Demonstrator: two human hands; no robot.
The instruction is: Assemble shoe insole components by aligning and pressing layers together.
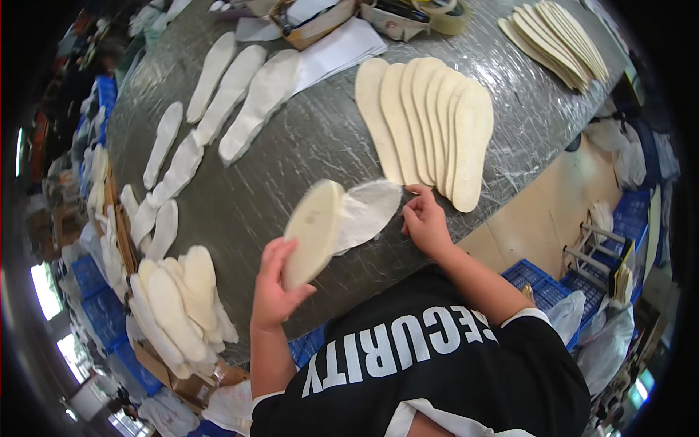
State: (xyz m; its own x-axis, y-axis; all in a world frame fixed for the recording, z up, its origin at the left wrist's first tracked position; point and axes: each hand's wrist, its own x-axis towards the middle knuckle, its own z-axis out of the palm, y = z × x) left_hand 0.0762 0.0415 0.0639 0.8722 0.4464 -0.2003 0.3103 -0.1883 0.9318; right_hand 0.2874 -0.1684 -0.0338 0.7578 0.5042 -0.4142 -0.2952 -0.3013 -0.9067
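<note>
My left hand (273, 288) is closed around a cream insole (314, 233), raised over the table and tilted; it looks thick, and I cannot tell whether it is one piece or several together. Beside it is a thin white insole-shaped sheet (369, 215), blurred along its upper edge. Its tip reaches my right hand (426, 221), whose fingers are curled in near the sheet; whether they pinch it is unclear. Just beyond that hand, a fan of overlapping cream insoles (470, 138) lies on the table (291, 193).
Loose white insoles (266, 98) lie at the far left, and a heap of cream insoles (178, 306) sits at the near left edge. Another insole stack (557, 44) is at far right. Paper sheets (341, 54) and a tape roll (450, 22) are at the back. Blue crates (535, 280) stand below right.
</note>
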